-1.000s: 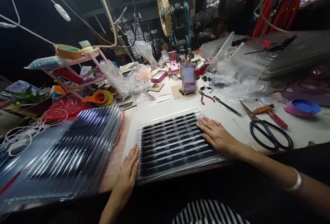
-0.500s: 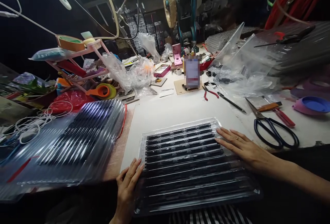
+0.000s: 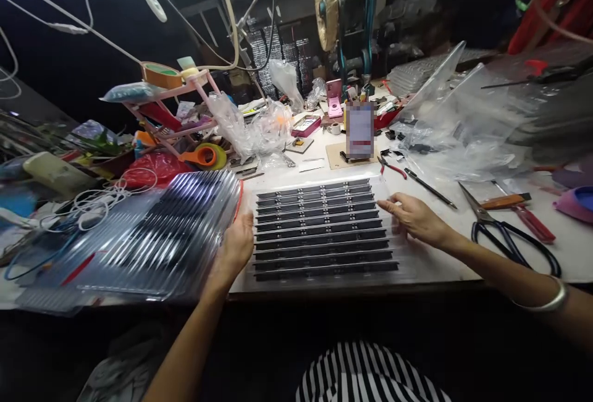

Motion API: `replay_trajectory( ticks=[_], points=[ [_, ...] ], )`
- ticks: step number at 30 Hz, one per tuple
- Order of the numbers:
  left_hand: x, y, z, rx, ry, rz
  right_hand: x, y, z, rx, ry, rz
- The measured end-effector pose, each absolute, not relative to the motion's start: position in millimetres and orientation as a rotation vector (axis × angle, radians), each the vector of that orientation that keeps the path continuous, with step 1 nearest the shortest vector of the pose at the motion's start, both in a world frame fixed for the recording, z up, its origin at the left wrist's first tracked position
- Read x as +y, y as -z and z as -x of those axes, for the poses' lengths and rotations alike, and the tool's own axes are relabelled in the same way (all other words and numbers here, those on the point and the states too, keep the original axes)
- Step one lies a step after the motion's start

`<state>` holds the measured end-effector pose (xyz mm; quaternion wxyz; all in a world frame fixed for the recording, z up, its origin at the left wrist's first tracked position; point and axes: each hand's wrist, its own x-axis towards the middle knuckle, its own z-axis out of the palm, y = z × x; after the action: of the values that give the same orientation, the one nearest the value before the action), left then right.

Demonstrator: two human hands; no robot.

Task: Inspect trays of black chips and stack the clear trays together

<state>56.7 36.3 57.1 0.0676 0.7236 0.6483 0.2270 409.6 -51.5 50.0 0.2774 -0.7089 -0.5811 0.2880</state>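
A clear plastic tray (image 3: 382, 188) lies on the white worktop in front of me. Several long black strips (image 3: 319, 228) sit in its parallel grooves, some with small silvery spots along them. My left hand (image 3: 238, 242) is closed around the tray's left edge, its fingertips partly hidden. At the opposite edge, my right hand (image 3: 412, 215) grips the tray with thumb and bent fingers. Close by my left hand is a stack of similar clear trays (image 3: 162, 235), also with dark strips inside.
Large scissors (image 3: 498, 229), a red-handled tool (image 3: 535, 223), a black pen (image 3: 428, 187) and red-handled pliers (image 3: 393, 168) lie to the right. Crumpled plastic bags (image 3: 259, 133) and a phone on a stand (image 3: 360, 130) are farther back. White cable (image 3: 104, 201) lies coiled at left.
The tray has moved away from me, farther onto the worktop. Both hands have gone from flat, stretched fingers to gripping its side edges. The view has shifted left.
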Motion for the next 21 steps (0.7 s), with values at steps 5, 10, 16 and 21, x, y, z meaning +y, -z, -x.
replay_trajectory(
  ticks=[5,10,16,21],
  points=[
    [40,-36,-62,2.048,-0.281,-2.302,-37,-24,-424,-1.755,-0.601,2.129],
    [33,-37,-80,2.000,-0.125,-2.467,-37,-18,-407,-2.115,0.044,2.017],
    [25,-29,-117,1.478,0.015,-2.676,-18,-9,-355,-2.569,-0.051,1.476],
    [26,-28,-119,1.399,0.005,-2.730,3,-16,-330,-2.577,-0.186,1.422]
  ],
)
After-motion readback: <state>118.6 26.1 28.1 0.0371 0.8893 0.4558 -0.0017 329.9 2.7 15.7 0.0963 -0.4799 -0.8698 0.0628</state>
